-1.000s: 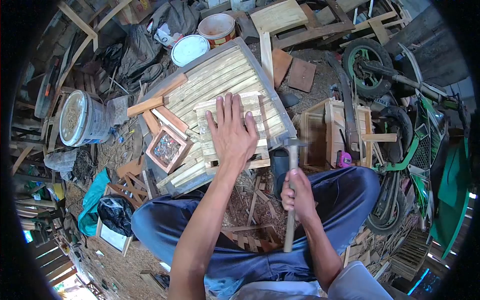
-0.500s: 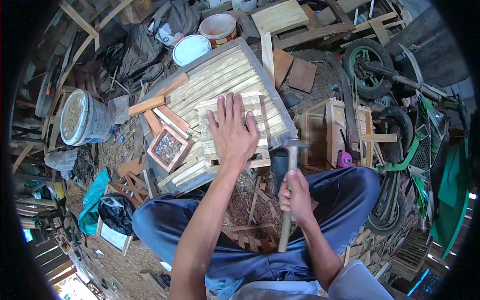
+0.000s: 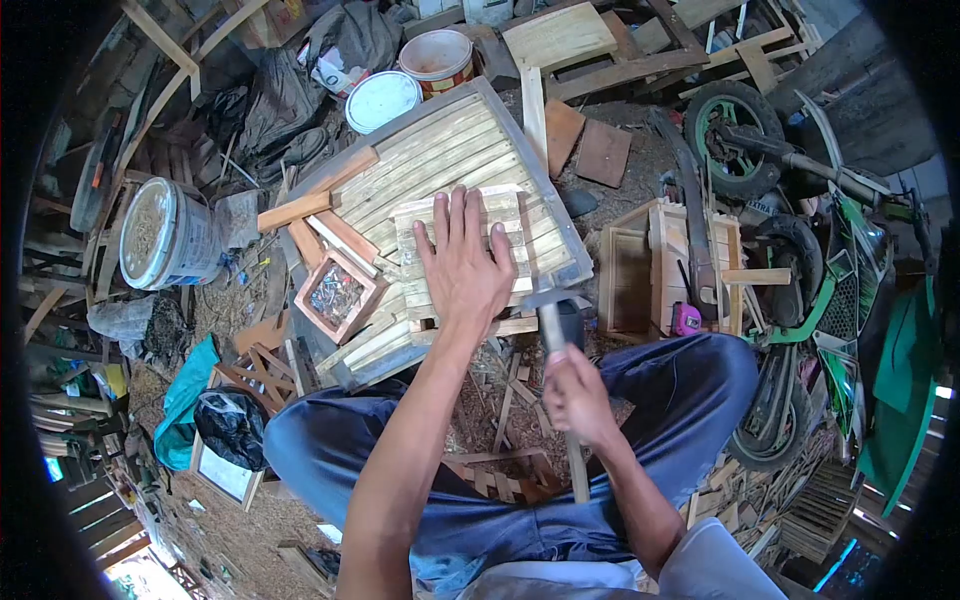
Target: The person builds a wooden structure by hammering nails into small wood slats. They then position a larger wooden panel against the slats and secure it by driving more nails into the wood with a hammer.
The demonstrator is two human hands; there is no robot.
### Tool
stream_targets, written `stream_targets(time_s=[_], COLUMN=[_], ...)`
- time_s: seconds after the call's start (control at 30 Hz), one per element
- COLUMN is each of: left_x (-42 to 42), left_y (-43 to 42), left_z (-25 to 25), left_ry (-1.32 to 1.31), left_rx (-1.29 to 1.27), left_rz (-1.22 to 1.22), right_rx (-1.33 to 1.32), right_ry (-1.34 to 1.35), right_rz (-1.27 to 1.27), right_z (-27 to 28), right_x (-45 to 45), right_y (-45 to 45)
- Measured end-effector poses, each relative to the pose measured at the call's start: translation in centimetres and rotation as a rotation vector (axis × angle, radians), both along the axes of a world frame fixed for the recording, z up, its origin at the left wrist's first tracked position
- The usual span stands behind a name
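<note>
My left hand [image 3: 466,268] lies flat, fingers spread, on a small slatted wooden panel [image 3: 508,208]. That panel rests on a larger plank-topped work board [image 3: 425,150] in front of my knees. In my right hand [image 3: 578,398] is a hammer [image 3: 552,325], gripped by its pale handle. Its head, slightly blurred, is close to the panel's lower right corner; whether it touches cannot be made out. Left of the panel, a square wooden box [image 3: 308,297] holds what look like nails. Loose wooden strips [image 3: 292,212] lie behind that box.
A white bucket [image 3: 172,268] stands at left, and a round lid [image 3: 383,100] and an open tub [image 3: 437,55] at the back. To the right are wooden crates [image 3: 655,232], a pink tape measure [image 3: 687,319] and a green motorbike [image 3: 815,290]. Wood scraps cover the floor.
The hammer head has swung left toward the panel's lower right corner, and my right hand has shifted slightly left. My left hand and the panel stay in place.
</note>
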State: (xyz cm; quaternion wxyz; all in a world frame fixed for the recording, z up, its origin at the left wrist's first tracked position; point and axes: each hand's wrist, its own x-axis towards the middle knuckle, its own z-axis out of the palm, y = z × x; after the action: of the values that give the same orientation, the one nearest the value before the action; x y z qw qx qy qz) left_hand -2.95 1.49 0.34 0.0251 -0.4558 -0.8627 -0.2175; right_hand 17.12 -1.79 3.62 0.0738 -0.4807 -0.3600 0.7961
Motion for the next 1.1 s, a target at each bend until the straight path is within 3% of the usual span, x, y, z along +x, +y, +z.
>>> stream_targets(time_s=[0.03,0.2,0.27,0.37,0.47,0.53,0.6,0.7,0.8,0.97,1.07,1.1], left_x=[0.1,-0.1,-0.3,0.1,-0.4,-0.1,0.2,-0.3,-0.1,-0.2,0.0,-0.1], left_y=[0.0,-0.1,-0.1,0.1,-0.3,-0.1,0.0,-0.1,0.0,-0.2,-0.1,-0.1], left_z=[0.0,-0.1,-0.3,-0.2,-0.1,-0.1,-0.1,-0.2,0.0,-0.1,0.2,0.2], left_ry=[-0.003,0.016,0.01,0.008,0.013,0.006,0.01,0.027,0.002,0.003,-0.022,-0.011], left_rx=[0.0,0.005,-0.003,-0.002,-0.011,-0.014,-0.007,0.0,-0.001,-0.007,-0.011,-0.009], left_rz=[-0.001,0.002,0.003,-0.001,0.006,0.002,0.001,0.01,0.004,0.008,0.0,0.002], right_rx=[0.009,-0.002,0.038,0.001,0.025,0.013,-0.009,-0.003,-0.022,0.014,0.033,0.02], right_ry=[-0.028,0.017,-0.029,-0.02,-0.017,-0.022,-0.038,0.005,-0.051,-0.008,-0.052,-0.045], right_rz=[0.063,-0.373,-0.178,-0.099,-0.374,-0.074,-0.104,-0.363,-0.091,-0.375,-0.088,-0.118], right_z=[0.0,-0.4,-1.0,-0.9,-0.8,-0.8,-0.8,-0.7,-0.2,-0.3,-0.6,-0.6], right_x=[-0.2,0.0,0.5,0.5,-0.1,0.0,0.2,-0.2,-0.3,-0.5,-0.2,-0.1], right_y=[-0.3,0.5,0.0,0.2,0.2,0.0,0.1,0.0,0.1,0.1,-0.4,-0.2])
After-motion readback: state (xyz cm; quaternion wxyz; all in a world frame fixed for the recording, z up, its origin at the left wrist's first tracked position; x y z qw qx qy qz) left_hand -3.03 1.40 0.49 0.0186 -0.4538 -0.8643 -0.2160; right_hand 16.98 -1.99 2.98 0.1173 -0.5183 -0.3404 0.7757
